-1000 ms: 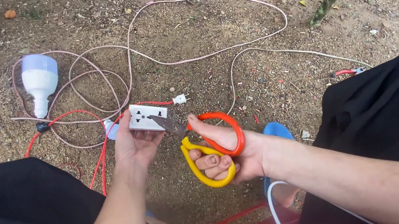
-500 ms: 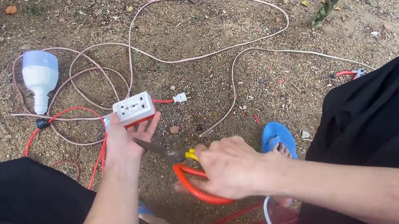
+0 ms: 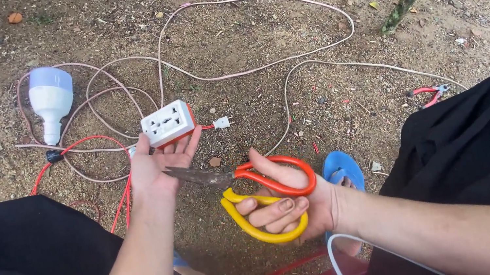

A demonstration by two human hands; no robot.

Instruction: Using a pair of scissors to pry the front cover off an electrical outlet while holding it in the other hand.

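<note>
- Head view looked down on bare sandy ground between the person's black-clad knees
- The left hand was palm up, fingers loosely curled around a white socket box with an orange-red base, which rested on the fingertips just above the ground
- The right hand was closed through the loops of a pair of scissors: the thumb went through the orange-red handle, the other fingers through the yellow one
- The scissors' dark blades were nearly together and pointed left, the tip lying against the left palm just under the socket box
- A small white plug lay on the ground just right of the socket box, joined to it by a short red lead
- A pale pink cable looped widely over the ground behind the box, and a red wire curved at its left
- A white bulb lay at the far left, well apart from both hands
- Red-handled pliers lay at the right, near the knee
- A blue sandal showed just behind the right wrist
</note>
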